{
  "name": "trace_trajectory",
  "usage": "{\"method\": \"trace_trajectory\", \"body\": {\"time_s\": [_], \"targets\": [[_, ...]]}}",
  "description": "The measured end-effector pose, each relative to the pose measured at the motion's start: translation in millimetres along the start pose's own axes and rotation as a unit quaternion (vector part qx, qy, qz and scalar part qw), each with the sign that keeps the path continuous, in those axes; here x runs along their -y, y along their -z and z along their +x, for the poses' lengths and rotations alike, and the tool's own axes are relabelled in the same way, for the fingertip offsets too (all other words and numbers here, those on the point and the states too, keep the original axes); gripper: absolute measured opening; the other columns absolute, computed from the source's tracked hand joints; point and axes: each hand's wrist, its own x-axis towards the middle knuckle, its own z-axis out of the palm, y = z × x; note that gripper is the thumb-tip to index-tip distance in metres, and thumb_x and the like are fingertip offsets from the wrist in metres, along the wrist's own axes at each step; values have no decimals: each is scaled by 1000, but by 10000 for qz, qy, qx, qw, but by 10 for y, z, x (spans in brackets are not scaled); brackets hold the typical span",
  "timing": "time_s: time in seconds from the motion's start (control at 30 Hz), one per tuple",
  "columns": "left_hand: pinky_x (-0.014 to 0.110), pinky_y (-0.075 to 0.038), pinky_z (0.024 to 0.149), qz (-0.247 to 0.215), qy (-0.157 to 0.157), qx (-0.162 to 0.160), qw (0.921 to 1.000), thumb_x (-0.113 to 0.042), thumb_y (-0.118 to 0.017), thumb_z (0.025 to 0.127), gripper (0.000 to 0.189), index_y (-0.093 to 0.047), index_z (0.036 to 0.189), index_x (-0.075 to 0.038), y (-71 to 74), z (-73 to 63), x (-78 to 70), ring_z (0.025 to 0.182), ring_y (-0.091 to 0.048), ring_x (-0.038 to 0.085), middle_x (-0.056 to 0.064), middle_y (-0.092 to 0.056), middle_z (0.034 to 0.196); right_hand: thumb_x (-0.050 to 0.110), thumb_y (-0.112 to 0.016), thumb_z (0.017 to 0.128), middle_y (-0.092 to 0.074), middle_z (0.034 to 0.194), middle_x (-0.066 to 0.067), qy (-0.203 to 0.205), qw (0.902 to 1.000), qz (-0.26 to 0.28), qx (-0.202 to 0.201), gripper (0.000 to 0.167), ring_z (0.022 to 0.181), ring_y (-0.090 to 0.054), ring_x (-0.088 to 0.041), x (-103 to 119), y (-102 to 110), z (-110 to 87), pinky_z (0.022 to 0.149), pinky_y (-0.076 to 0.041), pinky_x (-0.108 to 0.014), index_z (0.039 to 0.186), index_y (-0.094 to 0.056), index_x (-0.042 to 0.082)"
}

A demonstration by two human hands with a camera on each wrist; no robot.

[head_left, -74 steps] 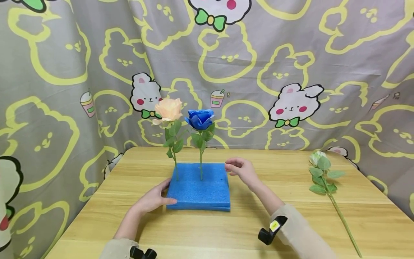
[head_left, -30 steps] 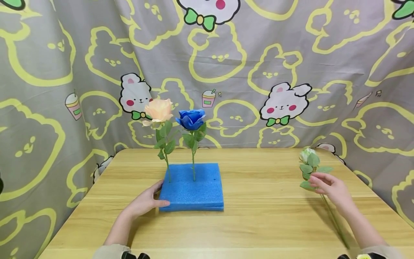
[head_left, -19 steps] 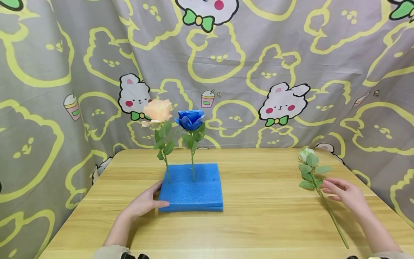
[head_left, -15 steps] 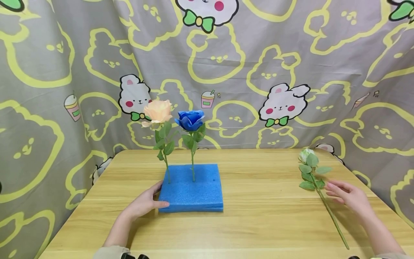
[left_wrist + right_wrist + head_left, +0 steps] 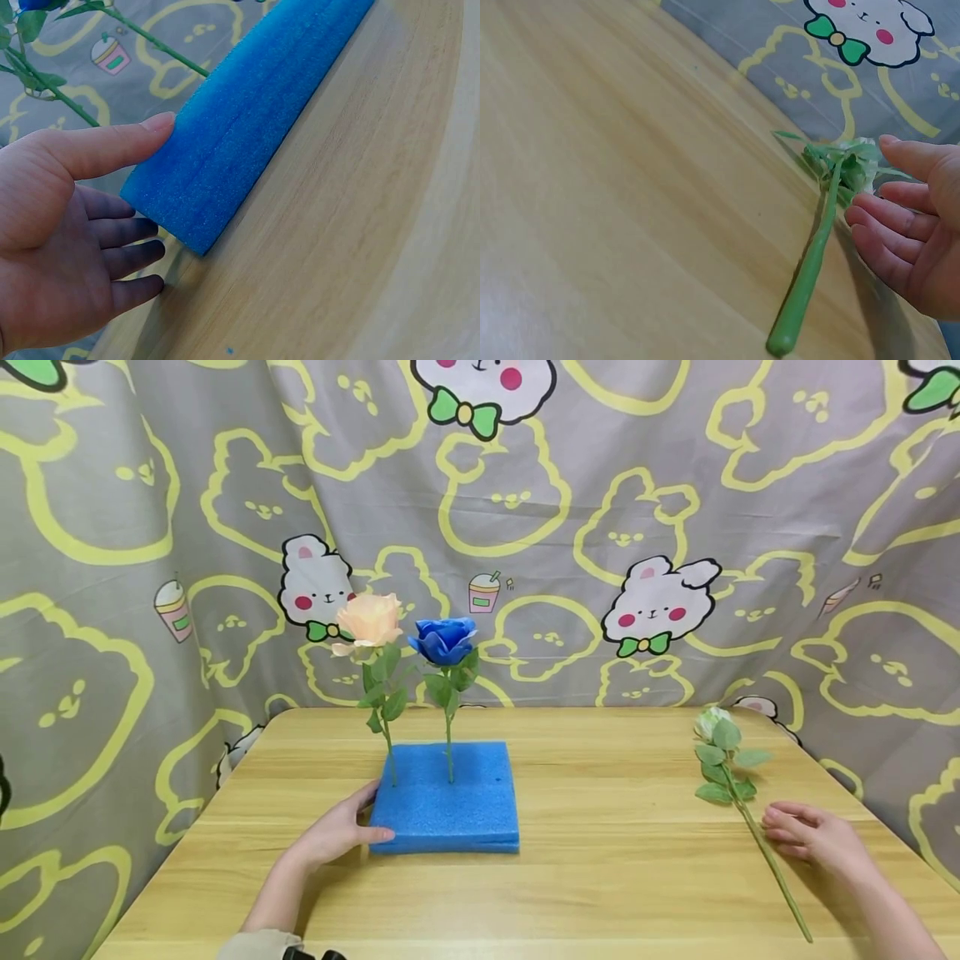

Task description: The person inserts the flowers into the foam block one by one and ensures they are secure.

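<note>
A blue foam block (image 5: 450,814) lies on the table, with a peach artificial rose (image 5: 371,620) and a blue artificial rose (image 5: 444,642) standing upright in it. My left hand (image 5: 337,831) rests at the block's front left corner. Its thumb touches the block's edge in the left wrist view, and the fingers (image 5: 131,259) lie fairly straight beside the corner. A white-green artificial rose (image 5: 712,722) lies flat at the right, its stem pointing towards me. My right hand (image 5: 821,839) hovers just right of that stem (image 5: 810,262), relaxed, with nothing in it.
The wooden table (image 5: 600,877) reaches back to a grey patterned curtain (image 5: 540,527) that also hangs along both sides. A small hole (image 5: 498,780) shows near the foam block's right side.
My right hand has moved from the foam block over to the lying rose, then back along its stem towards me. The left hand keeps its place on the block.
</note>
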Motion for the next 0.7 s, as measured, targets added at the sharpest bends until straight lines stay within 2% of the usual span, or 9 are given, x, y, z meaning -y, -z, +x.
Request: {"method": "trace_trajectory", "body": {"time_s": [0.17, 0.2, 0.27, 0.33, 0.4, 0.6, 0.7], "targets": [[55, -21, 105, 7, 33, -33, 10000, -26, -73, 80, 93, -16, 143, 10, -7, -5, 5, 134, -19, 44, 31, -19, 146, 17, -50, 97, -66, 87, 16, -205, 9996, -27, 176, 10, 79, -64, -2, -43, 5, 13, 68, -54, -24, 99, -55, 24], [55, -21, 105, 26, 48, -36, 10000, -27, -73, 80, 93, -16, 143, 10, -8, -6, 11, 134, -19, 44, 31, -20, 146, 18, -50, 97, -66, 87, 17, -238, 9994, -160, 177, 11, 79, -64, -1, -42, 4, 15, 68, -53, -24, 106, -57, 18], [55, -21, 105, 54, 54, -44, 10000, -27, -74, 80, 94, -16, 143, 10, -9, -8, 20, 134, -19, 44, 31, -20, 146, 20, -49, 97, -66, 89, 16, -311, 9985, -416, 169, 29, 79, -63, 0, -34, -4, 22, 69, -53, -24, 117, -54, 1], [56, -21, 105, 70, 52, -54, 9999, -27, -74, 80, 94, -16, 143, 10, -9, -9, 27, 134, -19, 44, 31, -20, 146, 23, -49, 97, -66, 91, 14, -385, 9965, -715, 182, 48, 79, -62, 2, -28, -12, 30, 70, -53, -25, 126, -42, -15], [56, -22, 105, 104, 41, -52, 9999, -27, -73, 80, 93, -16, 143, 11, -9, -13, 27, 133, -19, 45, 31, -20, 146, 26, -50, 97, -66, 93, 12, -429, 9938, -1010, 192, 63, 79, -60, 4, -17, -25, 41, 70, -53, -25, 128, -29, -24], [56, -23, 104, 89, 11, -48, 9999, -24, -73, 81, 91, -16, 142, 12, -6, -18, 14, 133, -20, 45, 32, -20, 145, 33, -53, 95, -65, 106, -13, -614, 9848, -1612, 207, 67, 78, -57, 6, 16, -48, 79, 71, -52, -27, 130, -33, -21], [56, -23, 104, 66, -11, -34, 10000, -23, -73, 81, 91, -16, 142, 12, -7, -13, 23, 133, -20, 45, 32, -20, 145, 33, -54, 94, -63, 108, -18, -651, 9819, -1765, 223, 67, 78, -56, 6, 25, -55, 84, 70, -52, -27, 130, -34, -20]]}}
